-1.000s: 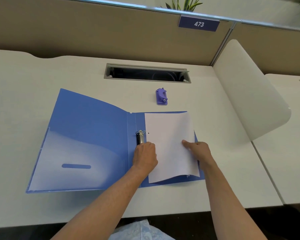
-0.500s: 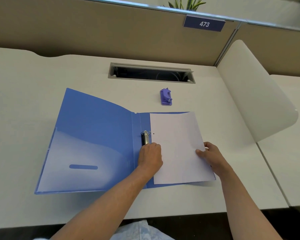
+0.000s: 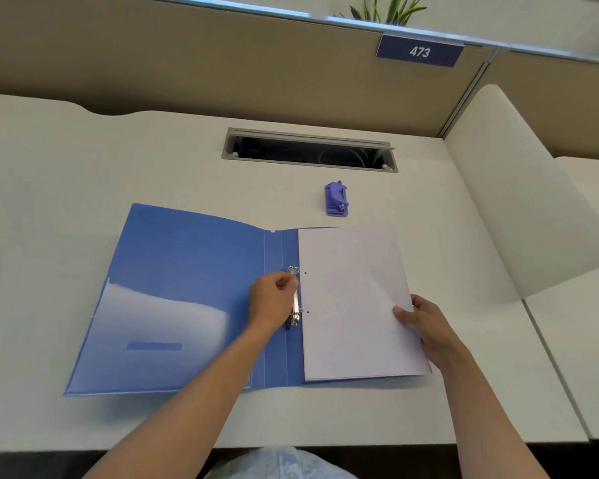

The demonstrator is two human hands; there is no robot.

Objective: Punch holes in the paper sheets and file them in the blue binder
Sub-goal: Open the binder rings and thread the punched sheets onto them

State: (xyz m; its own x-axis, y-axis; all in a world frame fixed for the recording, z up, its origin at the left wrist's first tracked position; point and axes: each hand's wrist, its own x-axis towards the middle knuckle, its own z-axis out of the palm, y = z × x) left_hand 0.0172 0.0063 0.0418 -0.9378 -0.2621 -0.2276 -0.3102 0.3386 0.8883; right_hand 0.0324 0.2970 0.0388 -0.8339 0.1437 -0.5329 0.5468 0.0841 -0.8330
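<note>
One binder (image 3: 187, 288); left hand (image 3: 272, 300) grip on ring clip (image 3: 295, 299); right hand (image 3: 426, 328) grip pinching paper stack (image 3: 353, 299).

Desk (image 3: 66, 188): white top, running up to a tan partition at the back; a second white top adjoins it on the right.
Cable slot (image 3: 310, 150): long grey-rimmed opening set into the desk near the back edge, dark inside.
Blue binder (image 3: 187, 271): lies open and flat on the desk, near the front edge, left cover with a clear pocket, spine about mid-desk.
Hole punch (image 3: 337, 199): small, purple, sits directly on the desk between the cable slot and the binder's far edge, apart from both.
White curved panel (image 3: 519, 202): stands at the desk's right side.
</note>
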